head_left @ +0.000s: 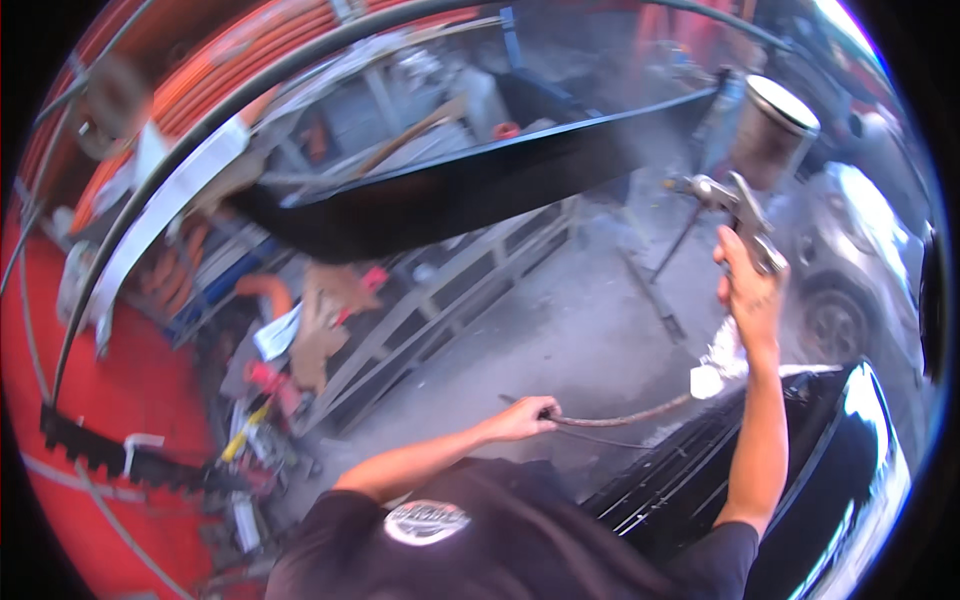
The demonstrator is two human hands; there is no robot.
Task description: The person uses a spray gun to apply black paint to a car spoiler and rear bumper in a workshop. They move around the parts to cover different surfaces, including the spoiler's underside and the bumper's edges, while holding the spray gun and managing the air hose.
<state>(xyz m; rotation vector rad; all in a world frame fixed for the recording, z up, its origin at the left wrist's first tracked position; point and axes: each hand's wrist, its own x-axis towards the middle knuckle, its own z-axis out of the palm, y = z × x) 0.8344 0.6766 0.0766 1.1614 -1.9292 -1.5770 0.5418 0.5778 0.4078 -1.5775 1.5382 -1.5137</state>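
Observation:
My right hand (750, 285) grips a metal spray gun (725, 200), raised at the right, with a cup (775, 130) on top. White wrapping (718, 368) shows below it, around the hose line. My left hand (525, 420), low in the middle, is closed around the air hose (625, 415). A long glossy black panel (450, 200) hangs or rests horizontally ahead of the gun; its supports are partly hidden. Pale mist hangs near the panel's right end.
A metal rack (450, 300) stands under the panel, beside piled cardboard and scraps (325, 305). A glossy black car part (840, 460) lies at lower right, a silver car (840, 250) stands behind it, and a curved dark bar (150, 185) spans the left.

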